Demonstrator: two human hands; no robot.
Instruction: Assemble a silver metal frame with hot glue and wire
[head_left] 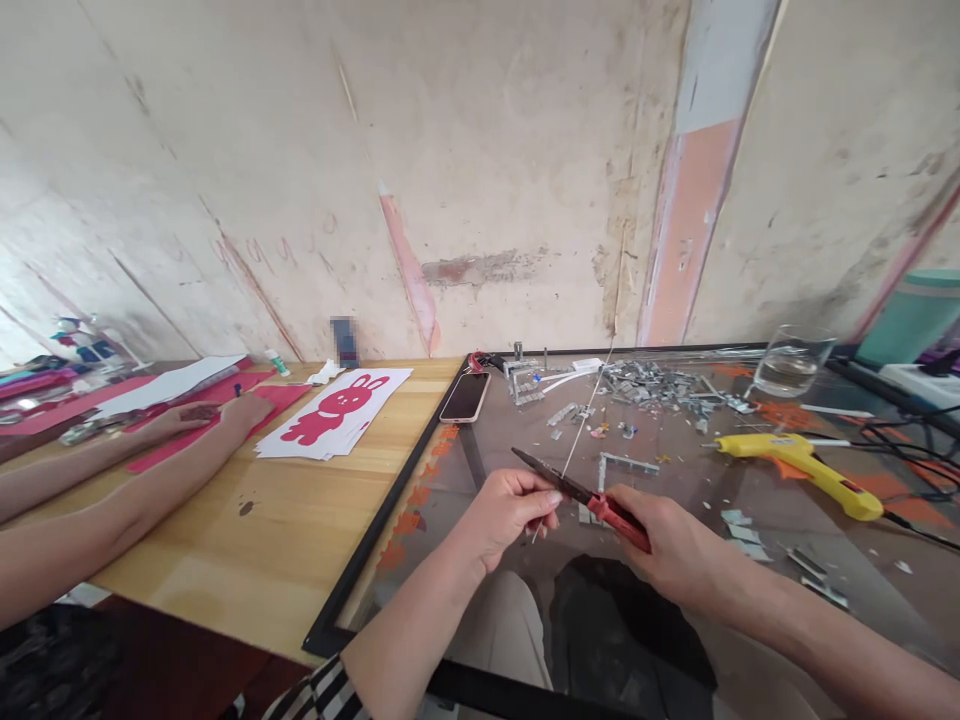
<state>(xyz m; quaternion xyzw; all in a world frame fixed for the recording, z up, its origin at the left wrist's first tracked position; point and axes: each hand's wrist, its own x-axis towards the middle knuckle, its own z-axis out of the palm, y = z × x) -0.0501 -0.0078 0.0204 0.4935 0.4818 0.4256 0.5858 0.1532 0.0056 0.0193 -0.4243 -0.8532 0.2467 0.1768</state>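
My left hand [521, 515] pinches a thin pale stick [581, 430] near its lower end; the rest slants up and away to the right. My right hand [664, 540] is closed around the red handles of a pair of scissors [551, 472] with long dark blades. Those blades cross the stick just above my left fingertips; whether they are closed on it I cannot tell. Beyond my hands, an L-shaped strip of small grey pieces [630, 465] lies on the glass table [510, 440].
A yellow glue gun [806, 465] with a cable lies right, near a glass of water [793, 362]. Grey scraps [652, 388] are heaped at the back. A phone [465, 397] rests left. On the wooden table [337, 510], a co-worker's arms [165, 470] reach over red paper beside a rabbit picture [335, 412].
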